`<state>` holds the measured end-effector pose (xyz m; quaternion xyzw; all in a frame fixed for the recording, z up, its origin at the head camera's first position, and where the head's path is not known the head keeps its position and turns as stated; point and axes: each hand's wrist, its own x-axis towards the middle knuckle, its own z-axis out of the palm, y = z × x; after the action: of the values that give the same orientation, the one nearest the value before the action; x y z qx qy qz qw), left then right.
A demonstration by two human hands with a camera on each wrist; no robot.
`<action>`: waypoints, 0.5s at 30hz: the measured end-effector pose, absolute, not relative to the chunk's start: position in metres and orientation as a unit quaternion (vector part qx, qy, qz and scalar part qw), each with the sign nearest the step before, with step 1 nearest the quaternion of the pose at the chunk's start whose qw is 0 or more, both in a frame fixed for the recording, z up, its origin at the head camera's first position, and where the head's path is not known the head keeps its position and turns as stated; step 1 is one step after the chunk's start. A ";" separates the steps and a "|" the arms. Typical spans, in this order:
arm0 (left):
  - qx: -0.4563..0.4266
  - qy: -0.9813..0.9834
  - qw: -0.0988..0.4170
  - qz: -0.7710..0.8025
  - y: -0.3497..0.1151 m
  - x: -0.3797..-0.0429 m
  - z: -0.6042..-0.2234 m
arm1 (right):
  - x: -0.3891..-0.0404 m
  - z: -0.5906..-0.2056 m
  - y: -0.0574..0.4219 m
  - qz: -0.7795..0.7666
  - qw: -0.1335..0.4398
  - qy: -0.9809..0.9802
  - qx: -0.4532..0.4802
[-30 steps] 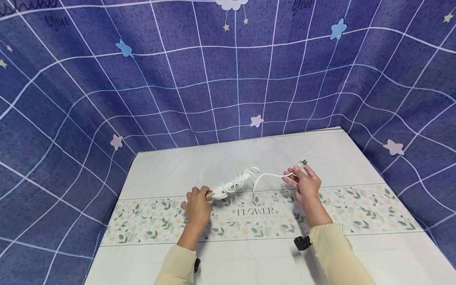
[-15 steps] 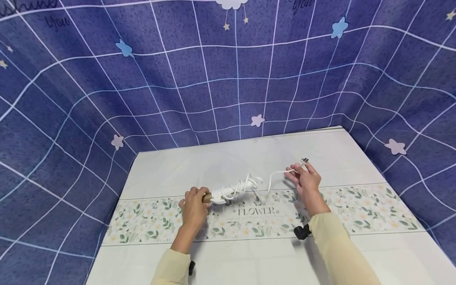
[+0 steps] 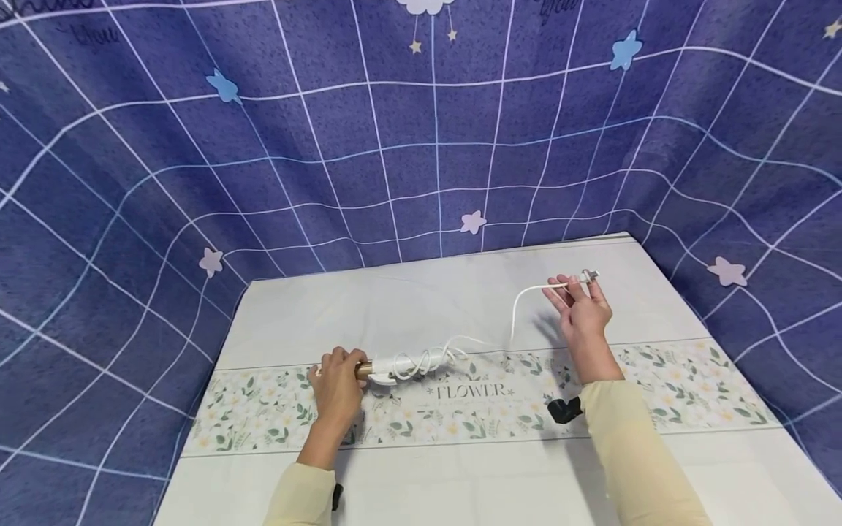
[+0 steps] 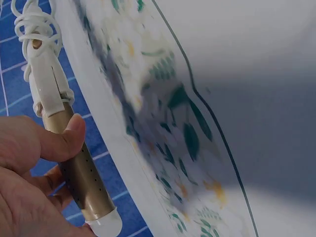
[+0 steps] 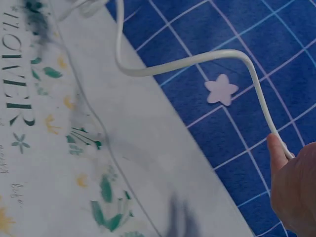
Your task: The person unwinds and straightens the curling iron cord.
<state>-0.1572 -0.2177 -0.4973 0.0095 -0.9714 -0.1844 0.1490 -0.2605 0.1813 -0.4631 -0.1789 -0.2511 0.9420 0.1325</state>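
Observation:
A curling iron (image 3: 388,367) with a white handle and a gold barrel (image 4: 88,182) is held over the floral strip of the cloth. My left hand (image 3: 338,387) grips the barrel, thumb on one side and fingers behind it; a white tip (image 4: 107,224) pokes out past the hand. Loops of white cord (image 4: 37,29) wrap the handle. From there the free length of cord (image 5: 182,63) rises to my right hand (image 3: 587,321), which pinches it at the plug (image 3: 588,276), its prongs pointing right. In the right wrist view the plug is hidden.
The table (image 3: 460,475) wears a white cloth with a floral band lettered FLOWER (image 3: 470,391). A dark blue curtain (image 3: 395,168) with grid lines and stars encloses the back and both sides. A black wrist mount (image 3: 563,410) sits at the right sleeve.
My left hand has moved left with the curling iron, while my right hand has gone up and right with the plug. More cord has come off the handle and stretches between the hands.

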 end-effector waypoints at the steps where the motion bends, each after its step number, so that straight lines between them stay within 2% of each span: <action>1: 0.013 -0.972 0.149 -0.182 -0.221 -0.157 -0.497 | -0.260 -0.461 0.183 0.943 0.136 -0.246 -0.176; 15: 0.087 -0.972 0.131 -0.175 -0.243 -0.155 -0.494 | -0.255 -0.456 0.205 0.951 0.156 -0.181 -0.196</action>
<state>-0.1549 -0.2425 -0.4939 0.0871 -0.9720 -0.1748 0.1309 -0.2553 0.2050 -0.4562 -0.1960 -0.1808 0.9511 0.1560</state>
